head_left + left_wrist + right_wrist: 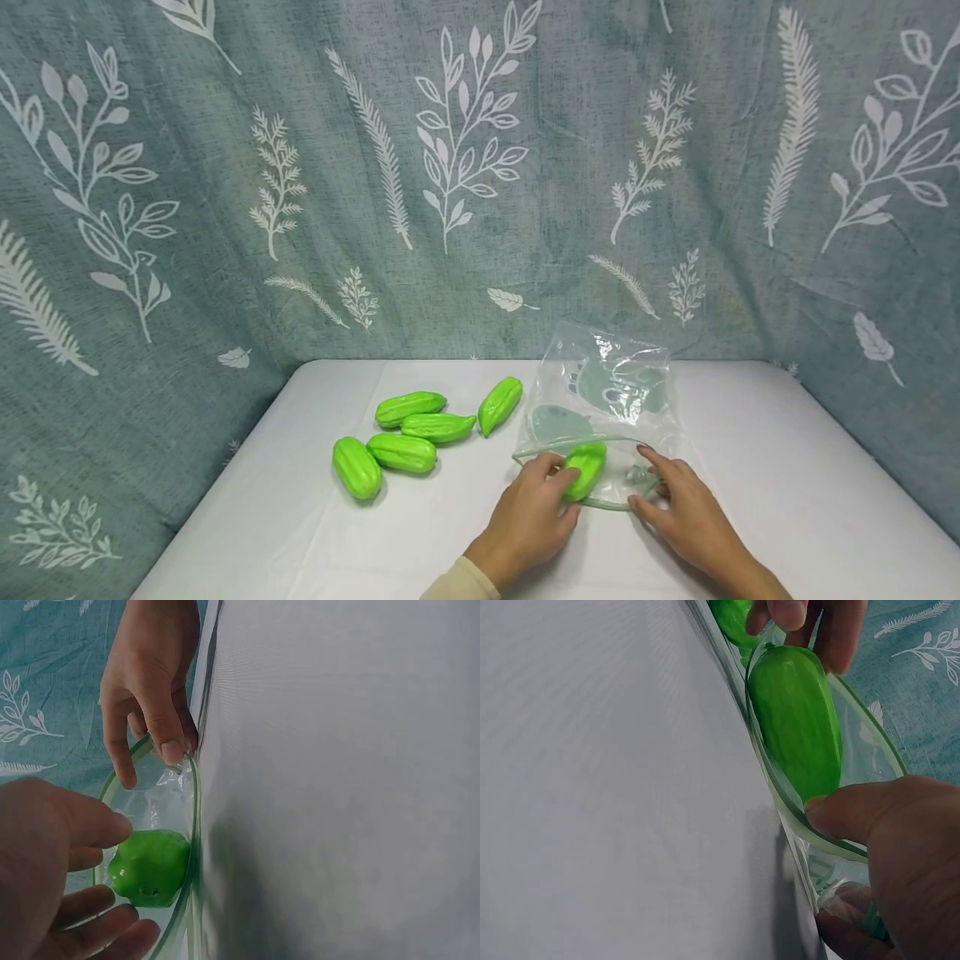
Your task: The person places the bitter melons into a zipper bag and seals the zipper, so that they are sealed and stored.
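Note:
A clear plastic zip bag (600,379) with a green rim and printed grey-green shapes lies on the table, its mouth held wide toward me. A bright green, ridged fruit like a star fruit (585,471) lies within the mouth. At its near left end is my left hand (528,508), fingers spread and nearly straight around that end in the left wrist view. My right hand (690,508) pinches the right side of the bag's rim, thumb (840,814) on the inside and fingers below the edge. Part of its grip is hidden by the thumb.
Several more green fruits (401,452) lie loosely grouped on the white tabletop (270,533) to the left, one (500,406) close beside the bag. A patterned grey-green curtain (337,208) hangs behind the table and along both sides.

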### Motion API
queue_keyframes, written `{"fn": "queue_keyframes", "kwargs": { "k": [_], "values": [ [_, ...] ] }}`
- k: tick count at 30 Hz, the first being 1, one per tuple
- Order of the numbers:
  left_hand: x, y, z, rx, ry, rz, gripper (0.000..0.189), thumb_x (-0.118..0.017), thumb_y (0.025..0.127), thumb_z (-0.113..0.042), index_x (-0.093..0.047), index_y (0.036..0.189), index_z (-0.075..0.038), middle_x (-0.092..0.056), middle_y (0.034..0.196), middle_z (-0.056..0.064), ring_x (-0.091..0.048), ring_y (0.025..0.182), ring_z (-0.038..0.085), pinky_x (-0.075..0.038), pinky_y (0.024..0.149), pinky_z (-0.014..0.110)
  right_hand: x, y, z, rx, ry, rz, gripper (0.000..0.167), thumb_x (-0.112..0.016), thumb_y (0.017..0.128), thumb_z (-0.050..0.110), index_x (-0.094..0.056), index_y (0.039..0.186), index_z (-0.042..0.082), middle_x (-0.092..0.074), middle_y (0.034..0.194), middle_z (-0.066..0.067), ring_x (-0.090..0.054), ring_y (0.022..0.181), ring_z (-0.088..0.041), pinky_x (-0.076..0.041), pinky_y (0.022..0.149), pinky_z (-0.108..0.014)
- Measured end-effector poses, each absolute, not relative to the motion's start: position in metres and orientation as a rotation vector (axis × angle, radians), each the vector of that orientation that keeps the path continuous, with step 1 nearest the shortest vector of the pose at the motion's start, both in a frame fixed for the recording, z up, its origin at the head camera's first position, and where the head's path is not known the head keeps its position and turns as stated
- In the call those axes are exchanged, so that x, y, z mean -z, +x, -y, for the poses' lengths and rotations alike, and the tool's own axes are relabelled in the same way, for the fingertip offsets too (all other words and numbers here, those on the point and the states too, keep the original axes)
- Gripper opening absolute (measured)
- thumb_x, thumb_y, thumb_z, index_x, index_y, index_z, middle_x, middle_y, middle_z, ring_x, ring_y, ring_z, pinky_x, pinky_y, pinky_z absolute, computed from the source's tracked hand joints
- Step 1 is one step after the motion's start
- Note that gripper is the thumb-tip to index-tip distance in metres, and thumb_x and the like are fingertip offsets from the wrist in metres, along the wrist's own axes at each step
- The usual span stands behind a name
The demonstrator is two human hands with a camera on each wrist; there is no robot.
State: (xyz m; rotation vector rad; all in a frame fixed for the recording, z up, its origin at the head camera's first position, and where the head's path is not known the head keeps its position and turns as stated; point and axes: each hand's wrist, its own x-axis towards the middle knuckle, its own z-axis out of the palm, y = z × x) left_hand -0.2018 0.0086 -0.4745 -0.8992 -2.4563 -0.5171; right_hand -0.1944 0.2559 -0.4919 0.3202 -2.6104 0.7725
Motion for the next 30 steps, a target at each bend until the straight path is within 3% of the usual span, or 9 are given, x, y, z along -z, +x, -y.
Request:
{"fn": "queue_keyframes", "kwargs": {
  "k": [10,21,30],
  "values": [
    [0.474,-0.199,-0.013,0.391,-1.000,2.420,0.028,-0.074,0.087,-0.028,-0.075,0.113,-0.017,-0.060,0.121,0.004,-0.059,0.109,0.016,-0.054,0.084,0.025,0.494,-0.194,-0.257,-0.749,0.319,2.613,0.074,-0.085,0.080,0.024,-0.051,0.144,0.009,-0.061,0.107,-0.006,-0.058,0.087,-0.015,-0.052,0.076,-0.046],
    [0.475,-0.204,-0.022,0.336,-0.997,2.473,0.034,-0.072,0.089,-0.032,-0.073,0.117,-0.014,-0.058,0.128,0.009,-0.059,0.115,0.019,-0.053,0.090,0.028,0.494,-0.194,-0.257,-0.767,0.332,2.611,0.075,-0.085,0.080,0.023,-0.051,0.144,0.008,-0.061,0.108,-0.007,-0.058,0.087,-0.016,-0.052,0.076,-0.045],
    [0.474,-0.203,-0.027,0.227,-0.997,2.396,0.035,-0.074,0.086,-0.035,-0.073,0.113,-0.014,-0.060,0.124,0.009,-0.061,0.108,0.019,-0.052,0.089,0.028,0.492,-0.194,-0.257,-0.772,0.316,2.619,0.076,-0.086,0.080,0.022,-0.050,0.145,0.008,-0.061,0.109,-0.008,-0.058,0.087,-0.016,-0.052,0.077,-0.046]
  ]
}}
